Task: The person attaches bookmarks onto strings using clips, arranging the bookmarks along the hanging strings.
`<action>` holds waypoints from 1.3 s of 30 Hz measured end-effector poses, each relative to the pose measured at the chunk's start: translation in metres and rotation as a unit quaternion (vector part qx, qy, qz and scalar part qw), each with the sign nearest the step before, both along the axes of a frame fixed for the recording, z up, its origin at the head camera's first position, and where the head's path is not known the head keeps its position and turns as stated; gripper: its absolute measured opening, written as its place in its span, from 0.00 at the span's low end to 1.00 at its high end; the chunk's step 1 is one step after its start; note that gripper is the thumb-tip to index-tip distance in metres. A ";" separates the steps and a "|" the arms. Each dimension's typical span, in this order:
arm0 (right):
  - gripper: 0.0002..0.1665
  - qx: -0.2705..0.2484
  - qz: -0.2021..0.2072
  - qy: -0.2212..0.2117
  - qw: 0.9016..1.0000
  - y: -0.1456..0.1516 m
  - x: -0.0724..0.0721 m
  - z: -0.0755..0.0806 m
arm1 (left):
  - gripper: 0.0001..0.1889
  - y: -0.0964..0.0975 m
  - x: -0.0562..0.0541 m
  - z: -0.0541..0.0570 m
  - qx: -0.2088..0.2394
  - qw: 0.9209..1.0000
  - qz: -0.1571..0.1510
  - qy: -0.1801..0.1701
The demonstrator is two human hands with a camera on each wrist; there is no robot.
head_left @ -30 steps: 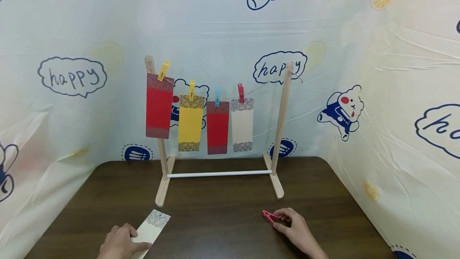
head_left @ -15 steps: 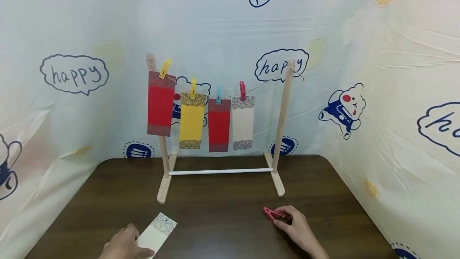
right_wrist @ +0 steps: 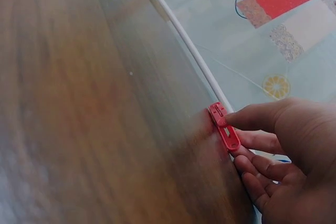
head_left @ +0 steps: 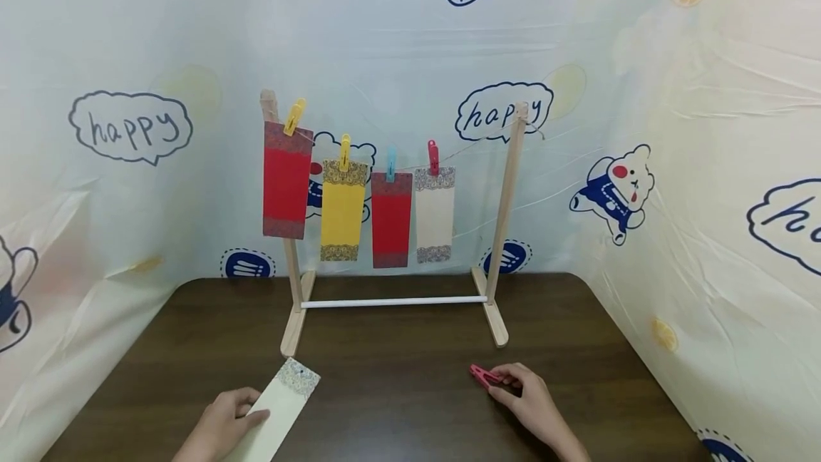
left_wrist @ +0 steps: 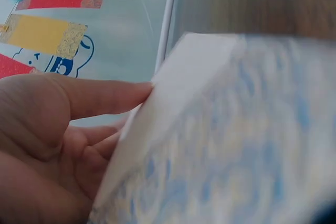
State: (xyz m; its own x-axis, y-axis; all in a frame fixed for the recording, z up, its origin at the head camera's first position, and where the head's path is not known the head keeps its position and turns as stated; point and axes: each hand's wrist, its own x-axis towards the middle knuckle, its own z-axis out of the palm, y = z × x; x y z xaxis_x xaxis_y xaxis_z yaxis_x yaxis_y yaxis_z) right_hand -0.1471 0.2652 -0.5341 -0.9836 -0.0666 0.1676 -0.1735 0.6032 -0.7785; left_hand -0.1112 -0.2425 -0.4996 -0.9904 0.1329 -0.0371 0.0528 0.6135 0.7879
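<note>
Between thumb and fingers, my left hand [head_left: 226, 419] pinches a cream paper card [head_left: 277, 416] with a patterned band at its far end. The card is tilted, and in the left wrist view its blurred blue-and-yellow patterned end [left_wrist: 252, 140] fills the lower right. On the right, my right hand [head_left: 529, 401] pinches a red clothespin [head_left: 482, 376] just over the table. The thumb lies on one side of the clothespin [right_wrist: 224, 127] in the right wrist view.
Behind the hands a wooden stand [head_left: 503, 212] with a white crossbar [head_left: 394, 301] carries a string. Clothespins hold a large red card [head_left: 285, 184], a yellow card [head_left: 341, 212], a smaller red card [head_left: 391, 223] and a white card [head_left: 435, 216] on it. The brown table [head_left: 398, 391] lies beneath.
My left hand has lifted the cream card off the table and moved it slightly forward, with the thumb now on its face. The right hand and red clothespin have hardly moved.
</note>
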 end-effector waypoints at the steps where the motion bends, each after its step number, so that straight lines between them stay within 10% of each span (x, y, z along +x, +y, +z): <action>1: 0.13 -0.001 0.002 0.011 1.000 0.000 0.000 0.000 | 0.06 -0.001 0.000 0.000 0.010 1.000 -0.007 0.006; 13: 0.13 -0.017 -0.040 0.061 0.997 0.001 0.004 0.002 | 0.15 0.012 -0.004 0.002 0.075 0.989 0.114 -0.050; 39: 0.05 -0.107 -0.090 0.004 0.990 0.006 0.001 0.004 | 0.20 0.030 0.000 -0.001 0.214 0.972 0.054 -0.082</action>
State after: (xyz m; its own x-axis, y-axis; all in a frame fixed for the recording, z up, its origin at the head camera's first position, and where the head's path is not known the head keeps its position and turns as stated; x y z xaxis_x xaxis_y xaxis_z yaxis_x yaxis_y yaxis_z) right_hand -0.1465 0.2715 -0.5304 -0.9750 0.1476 0.1663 -0.0843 0.4469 -0.8906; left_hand -0.1117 -0.2129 -0.5005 -0.9851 0.0666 -0.1589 -0.1406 0.2219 0.9649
